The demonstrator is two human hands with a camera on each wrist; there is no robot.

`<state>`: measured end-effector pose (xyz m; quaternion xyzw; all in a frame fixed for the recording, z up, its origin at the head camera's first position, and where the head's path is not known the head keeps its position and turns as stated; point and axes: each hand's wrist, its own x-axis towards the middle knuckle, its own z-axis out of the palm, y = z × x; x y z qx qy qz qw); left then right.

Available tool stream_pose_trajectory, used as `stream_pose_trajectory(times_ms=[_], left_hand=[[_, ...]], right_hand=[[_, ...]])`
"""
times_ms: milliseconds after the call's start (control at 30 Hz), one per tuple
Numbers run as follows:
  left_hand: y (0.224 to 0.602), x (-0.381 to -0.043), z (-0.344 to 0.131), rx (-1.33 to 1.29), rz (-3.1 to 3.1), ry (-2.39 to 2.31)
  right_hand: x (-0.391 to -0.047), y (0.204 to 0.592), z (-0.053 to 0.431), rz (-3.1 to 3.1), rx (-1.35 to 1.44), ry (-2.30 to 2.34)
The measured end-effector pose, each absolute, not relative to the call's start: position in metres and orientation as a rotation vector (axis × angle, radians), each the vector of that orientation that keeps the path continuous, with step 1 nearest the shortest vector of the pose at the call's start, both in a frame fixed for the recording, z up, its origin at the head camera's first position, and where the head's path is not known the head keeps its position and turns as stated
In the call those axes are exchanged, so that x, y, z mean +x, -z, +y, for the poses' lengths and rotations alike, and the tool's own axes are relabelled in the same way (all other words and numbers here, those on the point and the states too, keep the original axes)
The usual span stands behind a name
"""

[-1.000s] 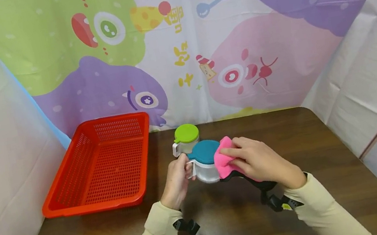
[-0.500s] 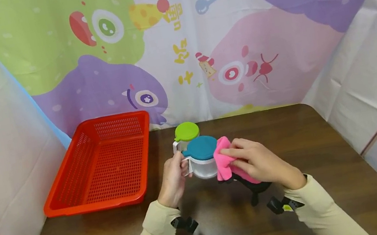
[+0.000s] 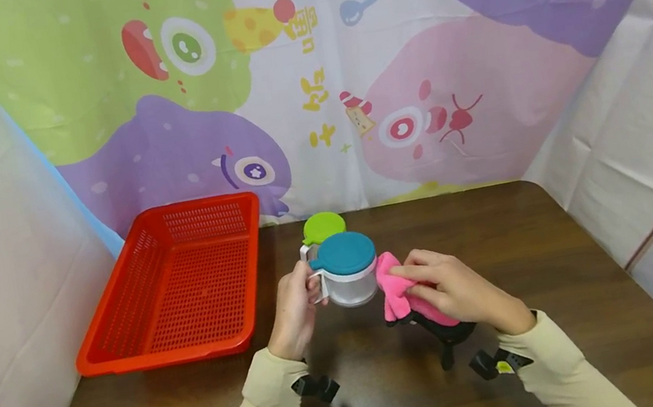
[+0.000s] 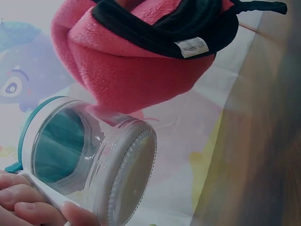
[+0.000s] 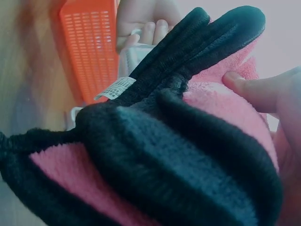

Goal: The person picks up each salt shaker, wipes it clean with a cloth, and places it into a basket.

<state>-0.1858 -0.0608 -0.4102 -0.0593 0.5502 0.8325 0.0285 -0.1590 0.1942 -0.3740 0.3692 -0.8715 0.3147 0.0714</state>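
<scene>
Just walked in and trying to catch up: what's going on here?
A person's left hand is holding a clear blue-lidded jar up off the table. The right hand grips a pink cloth with black edging, close beside the jar; whether the two touch is hard to tell. A second jar with a green lid stands behind, and a red basket sits off to the left.

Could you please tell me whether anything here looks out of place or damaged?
The curtain looks oddly hung: its cartoon faces lie sideways. Otherwise nothing stands out; the blue-lidded jar and pink cloth show no visible damage.
</scene>
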Motion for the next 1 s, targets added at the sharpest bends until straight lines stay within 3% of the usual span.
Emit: stream_pose_trajectory(times_ms=[1000], left_hand=[[0.401,-0.176,-0.073,-0.070,1.706,-2.583]], right_hand=[[-0.160,0.392,0.216,-2.673,1.034,-0.788]])
